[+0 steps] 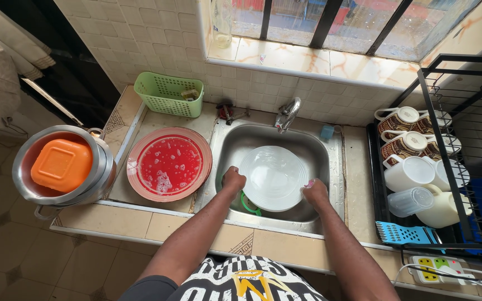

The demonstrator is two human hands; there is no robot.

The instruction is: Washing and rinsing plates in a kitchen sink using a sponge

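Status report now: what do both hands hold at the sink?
Left hand and right hand both grip the white plate by its rim, over the sink. Green item under the plate. Soapy red plate left on the counter.

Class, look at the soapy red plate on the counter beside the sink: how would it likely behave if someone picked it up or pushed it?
The red plate is probably slippery, since suds and water cover its face. It looks rigid and shallow, so it would likely slide rather than tip on the tiled counter. Whether it would break is hard to tell; its material is unclear.
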